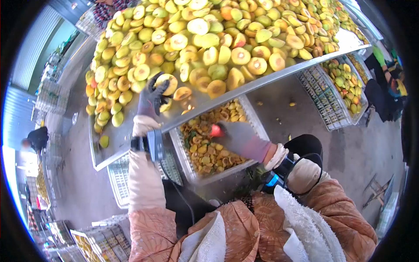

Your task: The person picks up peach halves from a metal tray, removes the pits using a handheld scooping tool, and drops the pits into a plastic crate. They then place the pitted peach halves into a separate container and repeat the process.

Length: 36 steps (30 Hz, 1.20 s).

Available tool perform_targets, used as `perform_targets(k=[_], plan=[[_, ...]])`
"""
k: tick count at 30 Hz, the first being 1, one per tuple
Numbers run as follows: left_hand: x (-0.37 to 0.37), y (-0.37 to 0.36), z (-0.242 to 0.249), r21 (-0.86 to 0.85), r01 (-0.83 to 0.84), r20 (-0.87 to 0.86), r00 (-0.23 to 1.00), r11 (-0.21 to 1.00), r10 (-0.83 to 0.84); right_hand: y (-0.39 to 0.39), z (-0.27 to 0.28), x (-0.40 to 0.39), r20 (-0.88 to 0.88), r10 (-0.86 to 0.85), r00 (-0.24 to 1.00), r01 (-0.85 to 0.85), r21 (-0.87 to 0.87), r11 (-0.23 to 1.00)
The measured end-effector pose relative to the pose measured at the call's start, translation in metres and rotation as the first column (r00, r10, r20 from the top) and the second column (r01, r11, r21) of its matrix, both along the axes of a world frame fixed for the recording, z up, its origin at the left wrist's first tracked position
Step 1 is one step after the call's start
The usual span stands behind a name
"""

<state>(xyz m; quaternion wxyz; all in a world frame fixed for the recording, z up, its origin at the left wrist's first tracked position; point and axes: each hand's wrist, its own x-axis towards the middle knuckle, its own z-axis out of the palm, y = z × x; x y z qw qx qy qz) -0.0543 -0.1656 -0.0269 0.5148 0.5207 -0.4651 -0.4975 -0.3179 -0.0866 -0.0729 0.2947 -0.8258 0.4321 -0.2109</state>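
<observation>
My left hand (152,97), in a dark glove, is closed around a halved yellow fruit (170,81) at the near edge of a metal table (131,135) heaped with halved and whole yellow-green fruit. My right hand (233,134), in a grey glove, hangs over a white plastic crate (257,126) under the table edge and grips a small tool with a red tip (215,130). The crate holds brown-orange pits and scraps.
A second crate (331,111) with whole fruit stands to the right on the concrete floor. Another empty crate (115,177) lies under the table at left. Other people stand at far left (37,137) and far right (384,94). Stacked crates fill the lower left.
</observation>
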Motion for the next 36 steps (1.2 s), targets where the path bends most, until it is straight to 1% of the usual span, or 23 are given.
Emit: perform_targets(k=[5, 9, 10, 11, 12, 13, 15, 16, 17, 19, 20, 24, 25, 26, 27, 28, 29, 30, 32, 33, 34, 35, 36], plan=[[-0.028, 0.094, -0.009, 0.082, -0.099, -0.432, 0.893, 0.992, 0.125, 0.023, 0.021, 0.012, 0.318, -0.068, 0.945, 0.010, 0.180, 0.984], [-0.033, 0.134, -0.038, 0.105, -0.178, -0.448, 0.870, 0.978, 0.207, 0.050, 0.025, 0.029, 0.344, -0.034, 0.938, -0.040, 0.206, 0.978], [-0.041, 0.142, -0.037, -0.200, -0.172, 0.013, 0.984, 0.965, 0.179, 0.054, 0.030, 0.030, 0.333, -0.021, 0.943, -0.052, 0.209, 0.976], [-0.048, 0.149, -0.029, -0.458, -0.013, 0.462, 0.851, 0.889, 0.251, 0.058, 0.028, 0.032, 0.329, -0.025, 0.944, -0.048, 0.211, 0.976], [-0.050, 0.160, -0.015, -0.067, -0.061, -0.048, 0.997, 0.996, 0.058, 0.061, 0.026, 0.034, 0.362, -0.018, 0.932, -0.067, 0.220, 0.973], [-0.050, 0.159, -0.022, -0.068, -0.062, -0.048, 0.997, 0.996, 0.059, 0.063, 0.024, 0.035, 0.397, -0.009, 0.918, -0.089, 0.227, 0.970], [-0.052, 0.157, -0.041, -0.212, -0.320, 0.224, 0.904, 0.923, 0.364, 0.064, 0.026, 0.036, 0.361, 0.026, 0.932, -0.102, 0.193, 0.976], [-0.058, 0.160, -0.022, -0.134, -0.249, -0.012, 0.968, 0.959, 0.249, 0.065, 0.028, 0.036, 0.324, 0.056, 0.945, -0.115, 0.164, 0.980], [-0.056, 0.161, -0.027, -0.131, -0.252, -0.012, 0.967, 0.959, 0.253, 0.067, 0.031, 0.035, 0.323, 0.059, 0.944, -0.118, 0.166, 0.979], [-0.050, 0.161, -0.038, -0.068, -0.145, -0.321, 0.940, 0.987, 0.116, 0.067, 0.039, 0.034, 0.273, 0.070, 0.959, -0.127, 0.197, 0.972], [-0.049, 0.165, -0.035, -0.277, -0.038, 0.425, 0.891, 0.960, 0.158, 0.067, 0.036, 0.033, 0.274, 0.065, 0.959, -0.123, 0.201, 0.972], [-0.053, 0.160, -0.049, -0.284, -0.140, 0.410, 0.877, 0.949, 0.252, 0.064, 0.029, 0.033, 0.323, 0.071, 0.944, -0.156, 0.245, 0.957], [-0.078, 0.163, -0.013, -0.099, -0.337, 0.006, 0.941, 0.936, 0.339, 0.065, 0.029, 0.033, 0.355, 0.048, 0.934, -0.140, 0.237, 0.962], [-0.091, 0.164, 0.006, 0.153, -0.428, -0.374, 0.809, 0.891, 0.453, 0.065, 0.029, 0.034, 0.355, 0.044, 0.934, -0.136, 0.238, 0.962], [-0.082, 0.164, -0.014, 0.155, -0.425, -0.375, 0.810, 0.892, 0.451, 0.065, 0.029, 0.037, 0.484, -0.041, 0.874, -0.099, 0.261, 0.960], [-0.064, 0.164, -0.050, 0.012, -0.446, -0.013, 0.895, 0.895, 0.446, 0.065, 0.029, 0.038, 0.599, -0.126, 0.791, -0.066, 0.288, 0.955], [-0.055, 0.164, -0.070, -0.128, -0.409, 0.353, 0.832, 0.903, 0.427, 0.063, 0.026, 0.038, 0.597, -0.128, 0.792, -0.065, 0.291, 0.955], [-0.059, 0.163, -0.063, -0.123, -0.408, 0.353, 0.834, 0.905, 0.424, 0.059, 0.022, 0.038, 0.546, -0.097, 0.832, 0.022, 0.144, 0.989], [-0.071, 0.158, -0.041, 0.078, -0.287, -0.214, 0.931, 0.955, 0.297, 0.055, 0.019, 0.036, 0.484, -0.085, 0.871, 0.102, -0.009, 0.995], [-0.071, 0.161, -0.045, 0.080, -0.283, -0.215, 0.931, 0.956, 0.294, 0.054, 0.018, 0.035, 0.451, -0.055, 0.891, 0.084, -0.044, 0.995], [-0.071, 0.165, -0.046, -0.398, -0.164, 0.467, 0.811, 0.903, 0.353, 0.052, 0.018, 0.035, 0.418, -0.026, 0.908, 0.065, -0.080, 0.995], [-0.070, 0.167, -0.046, -0.604, 0.265, 0.796, 0.238, 0.752, 0.556, 0.050, 0.018, 0.035, 0.417, -0.030, 0.908, 0.069, -0.079, 0.994], [-0.067, 0.166, -0.043, -0.540, 0.155, 0.784, 0.449, 0.827, 0.428, 0.047, 0.018, 0.034, 0.422, -0.004, 0.907, 0.050, -0.096, 0.994]])
